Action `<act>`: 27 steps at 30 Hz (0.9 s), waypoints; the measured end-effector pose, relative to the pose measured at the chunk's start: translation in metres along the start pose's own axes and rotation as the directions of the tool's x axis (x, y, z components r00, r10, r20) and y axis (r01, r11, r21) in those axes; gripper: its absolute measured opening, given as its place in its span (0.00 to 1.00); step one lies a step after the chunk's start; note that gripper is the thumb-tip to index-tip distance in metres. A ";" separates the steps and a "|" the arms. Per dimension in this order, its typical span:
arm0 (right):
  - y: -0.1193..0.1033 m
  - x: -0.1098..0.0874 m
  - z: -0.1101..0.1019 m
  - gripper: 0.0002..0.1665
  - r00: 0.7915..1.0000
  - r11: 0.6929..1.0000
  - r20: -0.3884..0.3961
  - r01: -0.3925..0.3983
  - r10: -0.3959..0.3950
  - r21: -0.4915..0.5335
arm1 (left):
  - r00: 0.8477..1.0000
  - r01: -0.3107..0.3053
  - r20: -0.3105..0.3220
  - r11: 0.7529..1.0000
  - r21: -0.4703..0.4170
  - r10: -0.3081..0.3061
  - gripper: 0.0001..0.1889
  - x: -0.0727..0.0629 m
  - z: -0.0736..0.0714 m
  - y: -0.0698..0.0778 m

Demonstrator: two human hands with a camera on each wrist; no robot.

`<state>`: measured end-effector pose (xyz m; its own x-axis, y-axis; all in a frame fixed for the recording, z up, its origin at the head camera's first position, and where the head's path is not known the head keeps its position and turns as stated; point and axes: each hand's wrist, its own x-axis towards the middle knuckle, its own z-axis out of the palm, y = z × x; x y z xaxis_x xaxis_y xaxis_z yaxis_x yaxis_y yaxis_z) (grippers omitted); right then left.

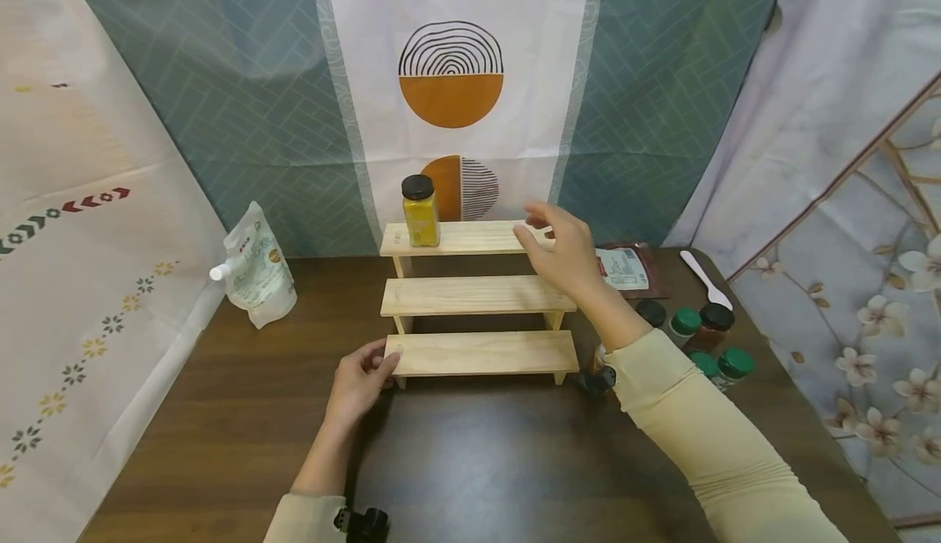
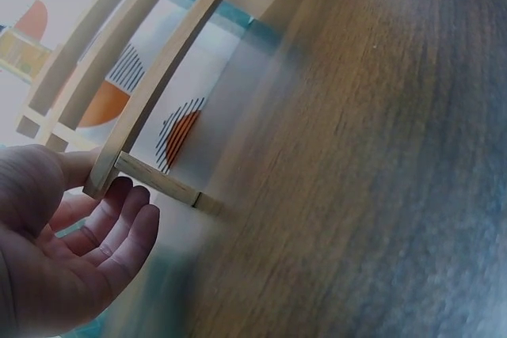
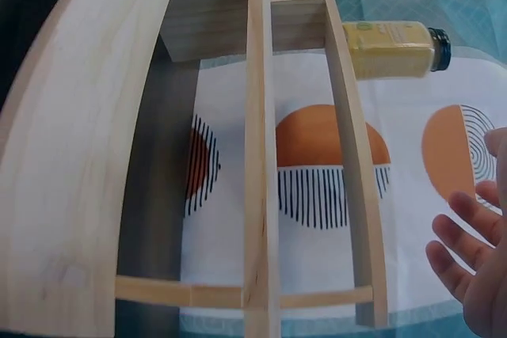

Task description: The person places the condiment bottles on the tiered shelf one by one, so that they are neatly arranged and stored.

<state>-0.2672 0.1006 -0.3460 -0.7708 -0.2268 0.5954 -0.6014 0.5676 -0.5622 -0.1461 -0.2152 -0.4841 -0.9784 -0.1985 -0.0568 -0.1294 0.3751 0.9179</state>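
A three-tier wooden shelf rack (image 1: pixel 481 353) stands on the brown table. My left hand (image 1: pixel 356 384) pinches the left end of its lowest board, the thumb on top and the fingers curled beneath, as the left wrist view shows of the hand (image 2: pixel 75 243). On the left part of the top board stands a spice jar (image 1: pixel 422 220) with yellow contents and a black lid; the right wrist view also has this jar (image 3: pixel 392 49). Over the right end of the top board is my right hand (image 1: pixel 562 249), fingers loosely bent and holding nothing. Its fingers (image 3: pixel 459 247) are apart from the rack in the right wrist view.
A white spouted pouch (image 1: pixel 260 269) stands at the left. To the right are several jars with green lids (image 1: pixel 685 322) or black lids (image 1: pixel 716 316), a brown packet with a white label (image 1: pixel 625 269) and a white spoon (image 1: pixel 706 280). A patterned cloth (image 1: pixel 257 118) hangs behind the table.
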 end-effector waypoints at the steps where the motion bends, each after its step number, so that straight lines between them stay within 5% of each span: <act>1: 0.001 -0.003 -0.003 0.23 1.000 1.000 0.002 0.003 -0.003 -0.004 | 1.000 -0.001 0.002 1.000 -0.003 0.001 0.24 0.000 0.000 0.000; 27: 0.054 -0.054 -0.072 0.22 0.994 0.992 0.105 -0.008 0.021 -0.127 | 1.000 0.012 0.012 1.000 -0.020 -0.011 0.23 -0.001 -0.001 0.002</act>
<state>-0.2428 0.2002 -0.3669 -0.8012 -0.2970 0.5194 -0.5638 0.6655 -0.4891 -0.1455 -0.2150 -0.4824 -0.9787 -0.1923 -0.0718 -0.1375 0.3550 0.9247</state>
